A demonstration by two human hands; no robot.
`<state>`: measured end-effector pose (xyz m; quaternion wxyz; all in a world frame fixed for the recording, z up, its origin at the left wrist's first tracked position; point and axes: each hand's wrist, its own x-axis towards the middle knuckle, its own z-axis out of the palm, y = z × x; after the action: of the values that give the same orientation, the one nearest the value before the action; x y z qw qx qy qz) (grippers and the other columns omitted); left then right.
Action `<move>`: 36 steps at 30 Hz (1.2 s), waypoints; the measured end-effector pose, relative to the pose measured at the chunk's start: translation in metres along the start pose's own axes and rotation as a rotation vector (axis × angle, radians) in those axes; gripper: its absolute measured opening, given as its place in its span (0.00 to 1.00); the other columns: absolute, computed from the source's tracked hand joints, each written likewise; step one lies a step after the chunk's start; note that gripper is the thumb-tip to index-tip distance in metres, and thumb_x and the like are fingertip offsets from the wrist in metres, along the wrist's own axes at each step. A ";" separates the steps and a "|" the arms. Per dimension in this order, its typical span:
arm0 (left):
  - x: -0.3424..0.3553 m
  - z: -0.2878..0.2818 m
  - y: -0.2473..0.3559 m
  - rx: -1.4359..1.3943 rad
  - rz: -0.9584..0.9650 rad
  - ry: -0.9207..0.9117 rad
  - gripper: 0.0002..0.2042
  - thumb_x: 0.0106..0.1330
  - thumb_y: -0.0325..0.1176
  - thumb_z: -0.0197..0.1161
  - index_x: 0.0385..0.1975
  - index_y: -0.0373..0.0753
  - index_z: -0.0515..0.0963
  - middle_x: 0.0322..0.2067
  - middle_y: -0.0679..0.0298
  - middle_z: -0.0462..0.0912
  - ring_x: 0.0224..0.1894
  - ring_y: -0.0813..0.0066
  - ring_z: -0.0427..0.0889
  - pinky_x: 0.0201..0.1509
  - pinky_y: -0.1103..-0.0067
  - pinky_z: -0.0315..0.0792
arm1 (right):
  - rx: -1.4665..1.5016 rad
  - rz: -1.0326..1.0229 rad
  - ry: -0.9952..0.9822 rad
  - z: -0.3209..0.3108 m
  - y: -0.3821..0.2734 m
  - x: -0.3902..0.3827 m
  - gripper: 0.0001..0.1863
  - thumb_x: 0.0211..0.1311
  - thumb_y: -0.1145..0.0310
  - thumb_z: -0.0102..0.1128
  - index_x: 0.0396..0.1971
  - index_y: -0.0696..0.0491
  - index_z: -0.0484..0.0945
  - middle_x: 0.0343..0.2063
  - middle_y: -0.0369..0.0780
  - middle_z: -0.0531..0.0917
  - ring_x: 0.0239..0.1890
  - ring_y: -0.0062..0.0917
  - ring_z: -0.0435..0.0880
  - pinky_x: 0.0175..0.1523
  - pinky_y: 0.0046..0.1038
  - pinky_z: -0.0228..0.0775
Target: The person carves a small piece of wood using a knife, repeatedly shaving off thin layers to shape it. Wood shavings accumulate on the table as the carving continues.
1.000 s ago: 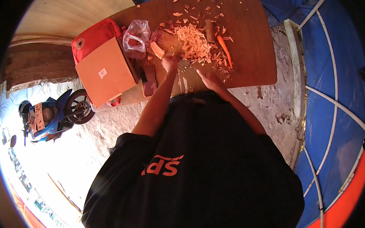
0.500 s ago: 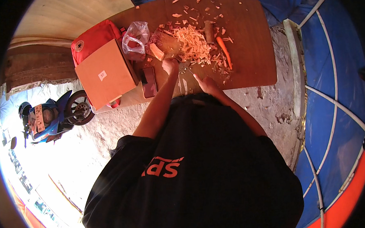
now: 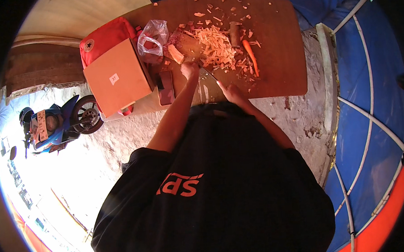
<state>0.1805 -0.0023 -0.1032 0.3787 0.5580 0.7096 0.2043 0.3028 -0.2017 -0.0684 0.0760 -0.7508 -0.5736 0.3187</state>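
Observation:
My right hand [image 3: 231, 92] is closed round the handle of a knife [image 3: 208, 72], whose thin blade points up and left toward my left hand. My left hand [image 3: 190, 69] is closed at the blade's far end, at the table's near side; what its fingers hold is hidden. A chunky pale piece [image 3: 176, 54] lies just beyond the left hand. Past both hands spreads a heap of pale cut strips [image 3: 216, 46]. Right of the heap lie a brown cylindrical piece [image 3: 234, 33] and a long slim orange thing [image 3: 250, 57].
On the brown table [image 3: 279, 46], left of my hands, are a phone [image 3: 166, 88], a clear plastic bag [image 3: 152, 38], a cardboard box [image 3: 117, 78] and a red bag [image 3: 112, 37]. Loose scraps lie toward the far edge. A motorbike [image 3: 60, 123] stands beyond the left end.
The knife blade now shows as a line slanting toward my left hand; before, it was hardly visible. My right hand has shifted slightly right. The view has moved a little.

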 end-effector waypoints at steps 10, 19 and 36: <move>-0.001 0.004 -0.007 0.002 -0.025 0.037 0.08 0.50 0.36 0.70 0.22 0.38 0.84 0.27 0.51 0.85 0.33 0.53 0.86 0.42 0.63 0.79 | 0.309 0.481 0.065 -0.036 -0.010 0.015 0.50 0.61 0.25 0.38 0.19 0.67 0.77 0.17 0.56 0.77 0.28 0.49 0.82 0.36 0.47 0.69; -0.010 0.012 0.009 -0.018 0.116 -0.100 0.07 0.52 0.36 0.66 0.26 0.41 0.86 0.28 0.52 0.86 0.34 0.53 0.86 0.42 0.63 0.79 | 0.599 0.625 0.114 -0.045 0.028 -0.023 0.49 0.61 0.25 0.38 0.22 0.65 0.78 0.14 0.49 0.77 0.26 0.41 0.82 0.35 0.45 0.69; 0.020 0.030 0.083 0.396 0.410 -0.155 0.14 0.56 0.44 0.65 0.30 0.39 0.84 0.35 0.52 0.86 0.40 0.54 0.85 0.43 0.63 0.78 | 0.792 0.852 0.129 -0.057 0.034 -0.099 0.43 0.65 0.29 0.40 0.19 0.61 0.74 0.14 0.43 0.72 0.22 0.34 0.75 0.30 0.39 0.62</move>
<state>0.2545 0.0367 -0.0686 0.2663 0.7668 0.5769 0.0908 0.3489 -0.2891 -0.0015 0.2510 -0.8475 -0.0526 0.4648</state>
